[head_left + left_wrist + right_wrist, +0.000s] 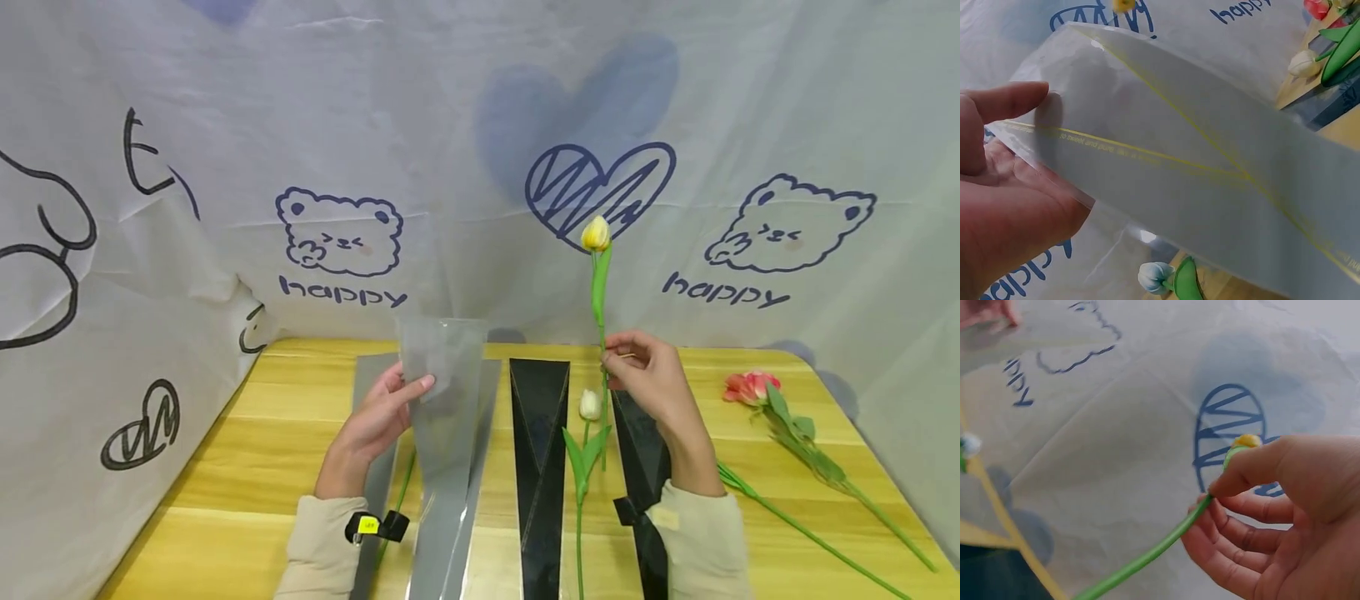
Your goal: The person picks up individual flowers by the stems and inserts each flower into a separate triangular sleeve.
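Note:
My left hand [378, 417] holds a translucent grey flower sleeve [444, 392] near its upper end, thumb on the front face. The left wrist view shows gold lines running along this sleeve [1166, 144]. My right hand [651, 379] pinches the stem of a yellow tulip [596, 234] between thumb and fingers. The tulip stands upright above the table, its bloom in front of the cloth. In the right wrist view the green stem [1147, 555] passes through the fingertips. Below it lies a white tulip [589, 406] with green leaves.
Black sleeves [538, 483] lie on the wooden table [247, 467], either side of the white tulip. A grey sleeve [365, 558] and a green stem [407, 481] lie under the left hand. Rightward are a pink flower [752, 387] and another stem [810, 529]. A printed cloth [465, 167] hangs behind.

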Demonstrator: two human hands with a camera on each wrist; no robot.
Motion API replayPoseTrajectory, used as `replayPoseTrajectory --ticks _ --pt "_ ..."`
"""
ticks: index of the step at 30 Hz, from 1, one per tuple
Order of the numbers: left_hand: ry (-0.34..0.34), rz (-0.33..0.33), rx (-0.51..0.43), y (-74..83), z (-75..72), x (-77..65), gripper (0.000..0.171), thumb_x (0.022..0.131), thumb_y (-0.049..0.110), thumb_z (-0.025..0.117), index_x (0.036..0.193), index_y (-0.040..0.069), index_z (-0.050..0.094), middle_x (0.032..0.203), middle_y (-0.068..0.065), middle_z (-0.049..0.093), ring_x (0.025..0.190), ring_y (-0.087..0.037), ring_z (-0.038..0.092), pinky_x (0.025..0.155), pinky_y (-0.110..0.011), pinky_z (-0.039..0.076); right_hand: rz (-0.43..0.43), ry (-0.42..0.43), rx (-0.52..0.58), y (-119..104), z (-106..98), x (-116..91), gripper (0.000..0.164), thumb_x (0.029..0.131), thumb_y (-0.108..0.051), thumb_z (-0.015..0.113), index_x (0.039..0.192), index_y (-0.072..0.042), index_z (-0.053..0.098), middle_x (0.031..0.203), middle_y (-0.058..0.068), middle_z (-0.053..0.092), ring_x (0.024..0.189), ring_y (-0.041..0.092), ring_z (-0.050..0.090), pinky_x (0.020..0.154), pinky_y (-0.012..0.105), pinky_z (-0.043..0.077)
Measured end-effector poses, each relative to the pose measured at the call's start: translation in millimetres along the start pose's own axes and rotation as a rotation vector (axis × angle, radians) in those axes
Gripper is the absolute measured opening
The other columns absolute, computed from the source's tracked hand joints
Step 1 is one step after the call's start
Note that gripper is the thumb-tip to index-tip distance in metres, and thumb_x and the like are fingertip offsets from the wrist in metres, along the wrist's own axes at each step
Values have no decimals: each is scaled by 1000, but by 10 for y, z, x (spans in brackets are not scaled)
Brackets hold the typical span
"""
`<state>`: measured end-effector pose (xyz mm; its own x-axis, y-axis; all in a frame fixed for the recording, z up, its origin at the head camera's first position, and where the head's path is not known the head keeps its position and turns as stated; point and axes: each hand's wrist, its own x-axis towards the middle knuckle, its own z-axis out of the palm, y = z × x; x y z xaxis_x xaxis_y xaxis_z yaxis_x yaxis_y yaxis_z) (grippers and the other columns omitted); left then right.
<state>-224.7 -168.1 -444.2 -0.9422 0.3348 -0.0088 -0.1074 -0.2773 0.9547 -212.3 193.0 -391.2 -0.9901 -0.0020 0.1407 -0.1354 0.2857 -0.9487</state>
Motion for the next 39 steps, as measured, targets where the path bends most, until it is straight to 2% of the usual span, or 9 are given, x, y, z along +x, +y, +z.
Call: replayPoseTrajectory --ticks 6,10,14,18,21,25,27,31,39 --pt "35 -26 -18 0 -15 -51 24 107 7 48 121 21 61 109 5 68 99 -11 64 87 -31 53 -27 46 100 -29 102 -5 24 101 -6 63 120 9 61 111 22 63 86 13 68 73 30 60" --pt "44 -32 -22 -16 18 -29 19 110 13 46 124 16 57 111 4 68 103 -12 65 90 -32 54 -12 73 152 36 148 -22 24 102 -7 63 120 9 60 112 18 64 87 12 69 76 30 60" --pt "100 -21 66 -44 48 -9 20 111 19 48 121 6 58 105 1 69 96 -13 67 84 -30 55 12 85 200 77 202 -20 24 101 -7 65 120 8 60 111 16 66 89 11 70 78 31 60" --pt "187 7 232 -85 91 -21 22 108 18 55 91 5 61 76 3 57 69 -9 52 64 -23 45 23 61 215 91 242 -27 28 101 -10 67 121 8 61 111 14 69 91 11 70 80 32 60" --pt "224 48 320 -114 132 -17 27 104 15 62 79 6 60 66 5 52 63 -8 45 61 -23 38 19 77 239 93 248 -37 29 99 -10 69 121 8 62 107 8 70 92 14 71 80 32 60" --pt "218 76 320 -131 193 11 11 99 7 67 95 -3 70 84 -5 75 77 -8 66 76 -24 51 -11 143 355 76 244 -45 29 97 -6 72 119 11 62 102 4 71 92 18 72 79 34 60" --pt "220 71 321 -135 222 29 14 97 4 69 105 -8 71 93 -11 77 83 -11 70 80 -26 54 -45 197 429 47 243 -51 28 95 -3 72 117 12 63 100 6 71 90 19 72 78 35 60" --pt "223 78 358 -129 270 54 19 93 2 73 107 -11 70 94 -16 77 81 -11 71 76 -25 54 -135 328 571 -54 234 -66 24 93 1 73 113 12 65 98 11 70 88 20 72 77 34 60" --pt "209 103 420 -120 344 89 19 92 2 76 103 -12 70 89 -19 76 75 -11 68 69 -23 54 -424 496 897 -280 237 -84 26 91 5 74 110 17 61 97 21 65 87 28 68 75 35 61"
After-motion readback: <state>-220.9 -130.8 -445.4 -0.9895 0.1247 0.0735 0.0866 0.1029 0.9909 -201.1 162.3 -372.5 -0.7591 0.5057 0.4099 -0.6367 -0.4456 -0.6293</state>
